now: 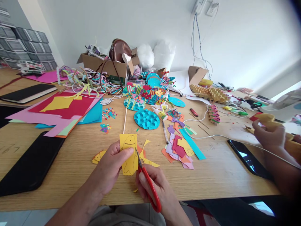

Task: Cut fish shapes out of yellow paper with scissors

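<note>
Between the thumb and fingers of my left hand (112, 164) is a yellow paper piece (129, 161) with a fish drawn on it in dark line. My right hand (151, 182) grips red-handled scissors (150, 185), their blades at the paper's right edge beside the fish outline. A cut-out yellow fish (98, 157) lies on the table left of my left hand. Yellow paper offcuts (148, 161) lie just beyond the scissors. Behind the paper, a thin wooden stick (125, 121) points away from me.
Coloured paper sheets (58, 106), a black notebook (29, 92) and a black tablet-like slab (33, 163) lie left. Paper scraps (180, 146), a pen (165, 131) and a blue scalloped disc (146, 119) lie ahead. At right are a phone (246, 157) and another person's hand (270, 135).
</note>
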Action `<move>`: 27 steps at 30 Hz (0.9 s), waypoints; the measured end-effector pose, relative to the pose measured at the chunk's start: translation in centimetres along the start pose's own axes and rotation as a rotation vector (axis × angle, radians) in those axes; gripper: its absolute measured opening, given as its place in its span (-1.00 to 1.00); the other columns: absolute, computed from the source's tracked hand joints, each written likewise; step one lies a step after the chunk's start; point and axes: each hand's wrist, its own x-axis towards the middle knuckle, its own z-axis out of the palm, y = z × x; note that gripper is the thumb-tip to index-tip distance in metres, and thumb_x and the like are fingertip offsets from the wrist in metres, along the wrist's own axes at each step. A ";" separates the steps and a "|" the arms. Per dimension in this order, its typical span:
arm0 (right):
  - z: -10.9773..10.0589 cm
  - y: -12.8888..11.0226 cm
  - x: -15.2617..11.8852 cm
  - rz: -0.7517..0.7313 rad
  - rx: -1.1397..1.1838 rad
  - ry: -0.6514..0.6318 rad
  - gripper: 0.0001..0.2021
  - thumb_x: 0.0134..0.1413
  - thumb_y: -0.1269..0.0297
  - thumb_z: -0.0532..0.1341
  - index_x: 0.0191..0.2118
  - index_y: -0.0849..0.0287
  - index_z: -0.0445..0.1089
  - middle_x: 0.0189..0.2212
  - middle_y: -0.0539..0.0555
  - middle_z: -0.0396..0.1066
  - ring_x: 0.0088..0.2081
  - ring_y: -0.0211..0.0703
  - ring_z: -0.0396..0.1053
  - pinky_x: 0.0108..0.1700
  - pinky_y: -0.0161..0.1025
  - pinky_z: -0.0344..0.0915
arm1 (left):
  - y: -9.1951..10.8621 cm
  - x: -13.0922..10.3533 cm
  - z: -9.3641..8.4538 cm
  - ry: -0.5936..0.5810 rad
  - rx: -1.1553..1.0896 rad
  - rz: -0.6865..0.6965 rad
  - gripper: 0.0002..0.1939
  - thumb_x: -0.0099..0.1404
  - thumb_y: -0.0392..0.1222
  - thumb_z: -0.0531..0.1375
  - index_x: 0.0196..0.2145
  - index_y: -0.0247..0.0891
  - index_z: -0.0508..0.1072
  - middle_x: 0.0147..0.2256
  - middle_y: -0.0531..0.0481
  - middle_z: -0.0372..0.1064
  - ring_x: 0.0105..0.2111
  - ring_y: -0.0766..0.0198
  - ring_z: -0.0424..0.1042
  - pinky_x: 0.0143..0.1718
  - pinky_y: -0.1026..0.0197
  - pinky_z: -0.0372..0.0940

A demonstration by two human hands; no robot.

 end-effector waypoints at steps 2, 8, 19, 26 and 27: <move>0.0 0.1 0.0 -0.009 0.003 0.007 -0.46 0.05 -0.25 0.08 -0.59 0.17 0.15 -0.74 -0.11 0.10 -0.69 -0.39 0.01 -0.64 -0.41 -0.04 | -0.2 0.0 0.0 -0.009 -0.002 0.014 -0.92 0.04 -0.20 0.27 -0.50 -0.25 0.49 -0.59 0.12 0.41 -0.52 0.32 0.34 -0.47 0.33 0.25; 0.1 0.3 -0.1 -0.003 0.042 0.020 -0.46 0.05 -0.26 0.09 -0.57 0.17 0.15 -0.74 -0.12 0.11 -0.70 -0.40 -0.01 -0.66 -0.42 -0.05 | -0.8 0.1 0.1 0.009 -0.006 0.023 -0.91 0.06 -0.19 0.26 -0.51 -0.24 0.46 -0.56 0.13 0.39 -0.52 0.33 0.32 -0.44 0.33 0.26; 0.1 0.5 -0.2 -0.031 0.059 0.021 -0.47 0.06 -0.22 0.11 -0.60 0.16 0.13 -0.75 -0.12 0.09 -0.69 -0.40 -0.02 -0.66 -0.41 -0.07 | -0.7 -0.1 0.0 -0.007 0.028 0.022 -0.91 0.04 -0.19 0.26 -0.52 -0.26 0.49 -0.55 0.10 0.42 -0.51 0.34 0.33 -0.46 0.34 0.26; 0.3 0.8 -0.1 -0.042 0.075 0.048 -0.48 0.08 -0.19 0.11 -0.62 0.16 0.12 -0.75 -0.14 0.05 -0.70 -0.41 -0.05 -0.67 -0.42 -0.10 | -0.9 0.0 0.1 0.002 0.027 0.026 -0.91 0.03 -0.18 0.27 -0.52 -0.26 0.49 -0.57 0.11 0.41 -0.51 0.33 0.32 -0.46 0.34 0.26; 0.3 0.8 -0.1 -0.043 0.070 0.051 -0.48 0.08 -0.19 0.12 -0.62 0.16 0.11 -0.75 -0.14 0.05 -0.70 -0.41 -0.05 -0.67 -0.42 -0.10 | -0.9 0.1 0.1 0.004 0.024 0.023 -0.91 0.03 -0.18 0.27 -0.52 -0.25 0.49 -0.57 0.11 0.41 -0.51 0.34 0.32 -0.46 0.34 0.26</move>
